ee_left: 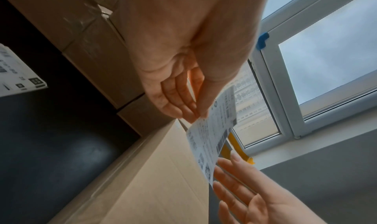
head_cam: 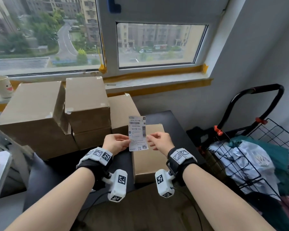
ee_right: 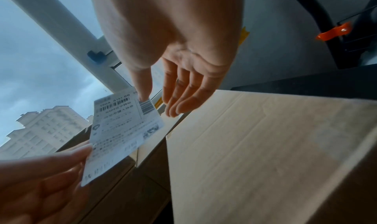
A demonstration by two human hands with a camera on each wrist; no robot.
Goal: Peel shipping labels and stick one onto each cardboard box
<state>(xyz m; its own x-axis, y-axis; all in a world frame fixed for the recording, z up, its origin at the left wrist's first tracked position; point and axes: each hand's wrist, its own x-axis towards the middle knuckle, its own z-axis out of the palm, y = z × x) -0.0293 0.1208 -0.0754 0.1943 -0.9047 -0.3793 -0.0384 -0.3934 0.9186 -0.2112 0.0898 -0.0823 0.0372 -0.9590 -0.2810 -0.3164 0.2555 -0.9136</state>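
A white shipping label [head_cam: 137, 134] with barcodes stands upright in the air between my hands. My left hand [head_cam: 128, 142] pinches its left edge between thumb and fingers [ee_left: 193, 113]. My right hand [head_cam: 149, 139] is at the right edge; its thumb tip touches the label [ee_right: 120, 130] near a barcode, while its fingers [ee_right: 175, 105] stay straight and apart from the paper. Below the label a small cardboard box [head_cam: 148, 164] lies flat on the black table [head_cam: 167, 119]. Its plain top [ee_right: 265, 147] faces up.
Larger cardboard boxes [head_cam: 32, 110] [head_cam: 87, 100] [head_cam: 122, 110] are stacked against the window sill at the back left. A paper cup [head_cam: 1, 86] stands on the sill. A black wire cart [head_cam: 257, 130] with bags is at the right. Another printed white sheet [ee_left: 18, 76] lies at left.
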